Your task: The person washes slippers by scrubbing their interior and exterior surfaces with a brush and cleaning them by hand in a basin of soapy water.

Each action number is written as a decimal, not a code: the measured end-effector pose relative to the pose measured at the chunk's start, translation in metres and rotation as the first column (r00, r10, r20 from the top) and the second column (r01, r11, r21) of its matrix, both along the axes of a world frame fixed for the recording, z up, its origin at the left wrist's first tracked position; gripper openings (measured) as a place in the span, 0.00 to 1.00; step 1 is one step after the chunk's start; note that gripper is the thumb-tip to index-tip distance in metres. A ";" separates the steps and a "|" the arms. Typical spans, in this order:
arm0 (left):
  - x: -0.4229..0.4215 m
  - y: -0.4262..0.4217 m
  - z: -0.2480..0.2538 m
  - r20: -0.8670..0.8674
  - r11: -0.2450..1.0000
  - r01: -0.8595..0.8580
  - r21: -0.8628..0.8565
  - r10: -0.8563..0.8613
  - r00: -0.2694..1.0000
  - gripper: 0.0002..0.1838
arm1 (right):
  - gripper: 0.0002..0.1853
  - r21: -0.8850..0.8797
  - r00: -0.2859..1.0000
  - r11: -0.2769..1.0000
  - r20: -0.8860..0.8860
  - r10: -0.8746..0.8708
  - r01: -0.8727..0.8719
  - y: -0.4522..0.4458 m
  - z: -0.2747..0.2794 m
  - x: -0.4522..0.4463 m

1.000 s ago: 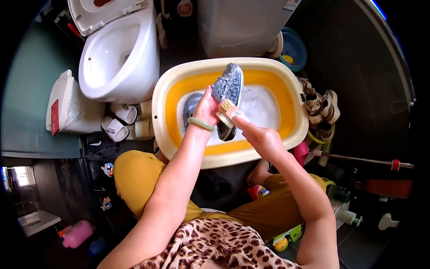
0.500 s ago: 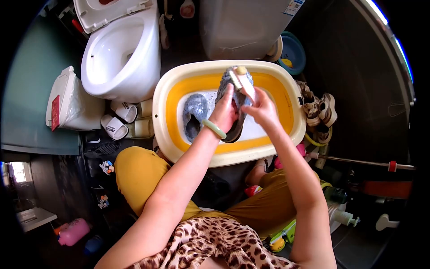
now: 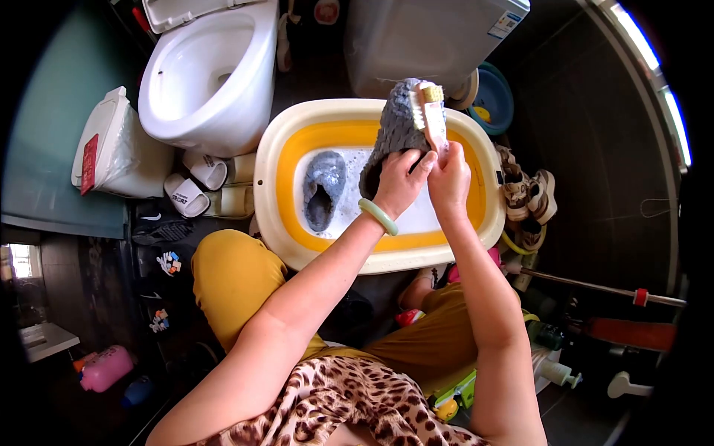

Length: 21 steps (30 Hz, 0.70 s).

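Note:
A wet grey fluffy slipper (image 3: 396, 126) is raised over the oval cream-and-yellow tub (image 3: 269, 186), toe pointing away from me. My left hand (image 3: 401, 178), with a pale green bangle on the wrist, is closed on the slipper near its opening. In my right hand (image 3: 449, 184) is a scrub brush (image 3: 433, 119) with a pinkish handle and pale bristles; the bristles rest against the slipper's right side near the toe. A second grey slipper (image 3: 326, 178) lies in the sudsy water on the tub's left side.
Beyond the tub's left end stand a toilet (image 3: 212, 74) and a white bin (image 3: 123, 149), with white slides (image 3: 186, 195) nearby. Sneakers (image 3: 541, 197) crowd the right end. A blue basin (image 3: 492, 97) sits behind, next to a pale grey appliance (image 3: 431, 44).
Both hands have carried the slipper and brush slightly right and away from me. The slipper has turned, and the brush has moved from its top to its right side.

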State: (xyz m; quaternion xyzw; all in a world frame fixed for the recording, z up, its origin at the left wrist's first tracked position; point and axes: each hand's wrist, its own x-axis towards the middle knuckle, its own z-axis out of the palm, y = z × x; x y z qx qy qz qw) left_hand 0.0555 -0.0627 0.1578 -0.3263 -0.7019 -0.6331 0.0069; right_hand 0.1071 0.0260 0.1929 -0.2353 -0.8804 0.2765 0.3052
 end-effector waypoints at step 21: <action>-0.012 -0.015 -0.002 0.559 0.493 -0.331 0.805 -0.818 0.140 0.22 | 0.27 0.008 0.978 0.978 0.040 0.207 -0.207 0.035 -0.021 0.026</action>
